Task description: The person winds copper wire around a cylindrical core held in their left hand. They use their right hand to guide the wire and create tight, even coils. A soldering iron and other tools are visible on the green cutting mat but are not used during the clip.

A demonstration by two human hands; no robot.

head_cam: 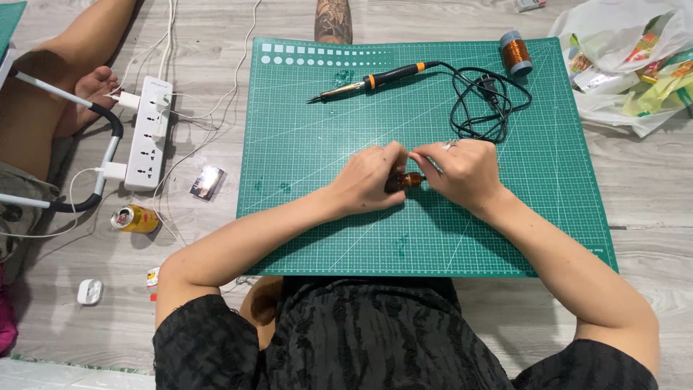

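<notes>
Two hands, left hand [369, 178] and right hand [462, 172], pinch one brown piece [406, 180].

Both hands, left [368, 179] and right [462, 172], closed around small brown object [406, 180] over green cutting mat [303, 144]; soldering iron [368, 81] lying beyond, untouched.

Beyond the fingers: soldering iron [372, 79], copper wire spool [515, 53]; far left: power strip [149, 132], yellow can [134, 219].
</notes>
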